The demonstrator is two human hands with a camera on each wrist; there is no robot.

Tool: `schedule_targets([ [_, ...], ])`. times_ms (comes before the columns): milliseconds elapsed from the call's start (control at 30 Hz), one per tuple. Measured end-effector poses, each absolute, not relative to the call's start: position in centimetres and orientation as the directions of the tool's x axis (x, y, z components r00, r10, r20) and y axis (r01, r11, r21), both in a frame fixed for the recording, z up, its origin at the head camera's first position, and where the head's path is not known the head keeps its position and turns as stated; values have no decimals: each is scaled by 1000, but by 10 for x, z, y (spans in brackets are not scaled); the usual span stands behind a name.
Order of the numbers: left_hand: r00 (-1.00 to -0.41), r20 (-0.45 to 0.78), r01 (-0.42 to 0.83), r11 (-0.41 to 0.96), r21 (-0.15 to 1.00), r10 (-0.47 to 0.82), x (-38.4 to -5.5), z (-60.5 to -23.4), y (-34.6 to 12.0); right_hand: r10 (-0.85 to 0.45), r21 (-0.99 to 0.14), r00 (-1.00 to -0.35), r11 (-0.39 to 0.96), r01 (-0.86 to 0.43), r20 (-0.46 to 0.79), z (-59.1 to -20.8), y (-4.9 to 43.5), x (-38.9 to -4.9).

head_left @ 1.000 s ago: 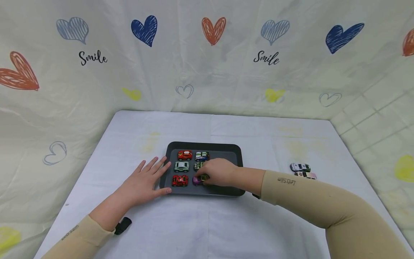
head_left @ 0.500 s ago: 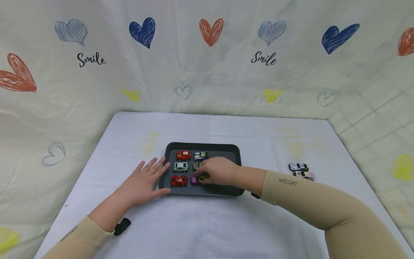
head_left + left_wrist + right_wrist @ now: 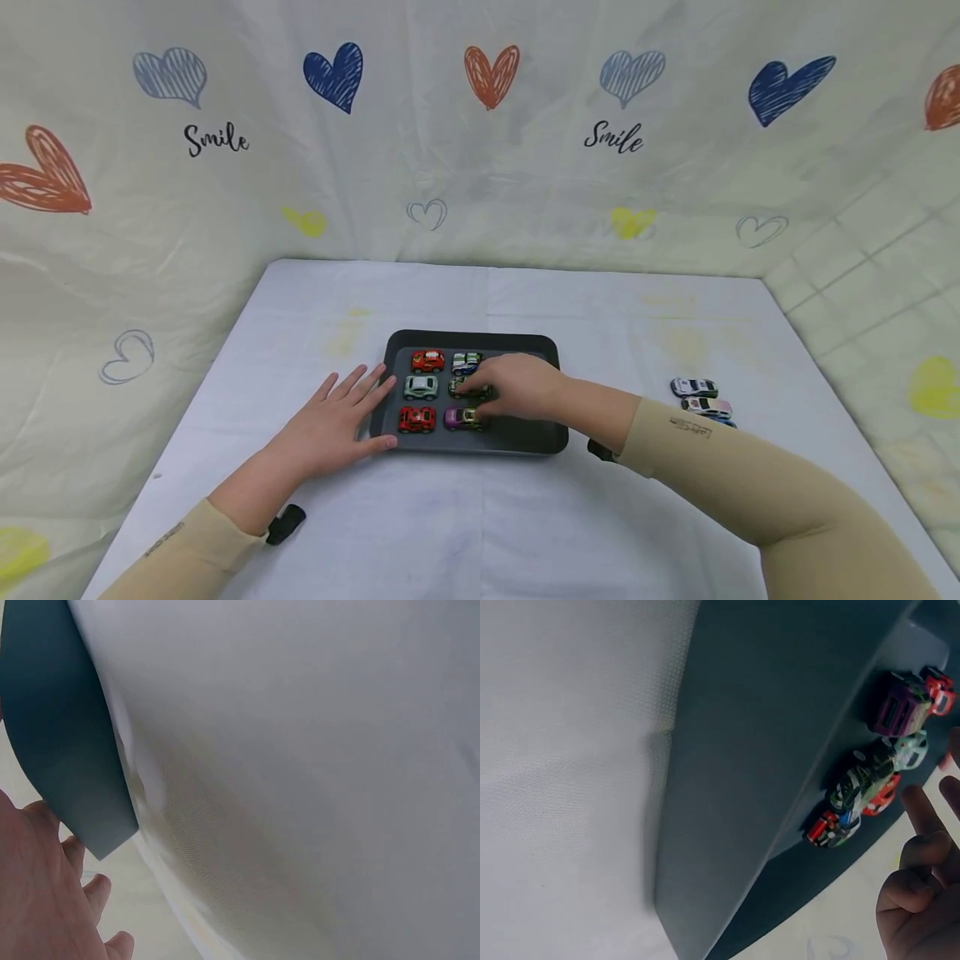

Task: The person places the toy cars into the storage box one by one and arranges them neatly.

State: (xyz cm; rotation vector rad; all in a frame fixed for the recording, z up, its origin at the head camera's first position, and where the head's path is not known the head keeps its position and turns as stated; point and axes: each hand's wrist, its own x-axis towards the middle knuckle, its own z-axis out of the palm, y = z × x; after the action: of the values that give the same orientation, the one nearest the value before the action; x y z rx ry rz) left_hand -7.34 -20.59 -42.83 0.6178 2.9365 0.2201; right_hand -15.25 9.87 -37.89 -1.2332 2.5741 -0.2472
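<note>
A dark grey tray point(image 3: 517, 442) holds toy cars in two columns. My right hand point(image 3: 525, 385) is over the right column, thumb by the rear of the purple toy car point(image 3: 461, 419), index finger over the camouflage-green toy car point(image 3: 459, 388). In the right wrist view, a gap shows between the fingers of the right hand point(image 3: 922, 900) and the purple car point(image 3: 896, 712). Behind these is a white, blue and green car point(image 3: 465, 363). The left column has a red car point(image 3: 427, 361), a mint car point(image 3: 421, 387) and another red car point(image 3: 417, 419). My left hand point(image 3: 330, 425) lies spread, fingertips at the tray's left rim.
Right of the tray, a white-and-black toy car point(image 3: 693, 387) and a pale pink-and-white one point(image 3: 707, 407) stand on the white-covered table point(image 3: 570, 533). A blue car point(image 3: 726, 422) shows partly behind the right sleeve point(image 3: 720, 475). A heart-printed curtain point(image 3: 540, 167) hangs behind.
My right hand has let go of the purple car and shifted slightly right and away from me, uncovering more of that car. The left hand stays in place.
</note>
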Motion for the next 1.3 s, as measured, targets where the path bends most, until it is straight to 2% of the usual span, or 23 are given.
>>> schedule_targets([
  [167,-906,-89,398,903,163,415,-74,-428,-205,-768,-280,-628,635,-720,-126,-378,111,-156],
  [400,-909,-104,387,911,144,403,-76,-431,-207,-737,-358,-671,648,-672,-76,-373,130,-159],
  [667,-908,-105,388,908,156,406,-77,-432,-206,-662,-409,-749,694,-592,-40,-367,163,-162],
  [900,-905,-100,396,904,158,414,-78,-434,-205,-587,-409,-807,754,-514,-68,-369,204,-164],
  [1300,-904,-104,398,905,152,415,-79,-433,-206,-532,-372,-835,810,-453,-142,-373,276,-167],
])
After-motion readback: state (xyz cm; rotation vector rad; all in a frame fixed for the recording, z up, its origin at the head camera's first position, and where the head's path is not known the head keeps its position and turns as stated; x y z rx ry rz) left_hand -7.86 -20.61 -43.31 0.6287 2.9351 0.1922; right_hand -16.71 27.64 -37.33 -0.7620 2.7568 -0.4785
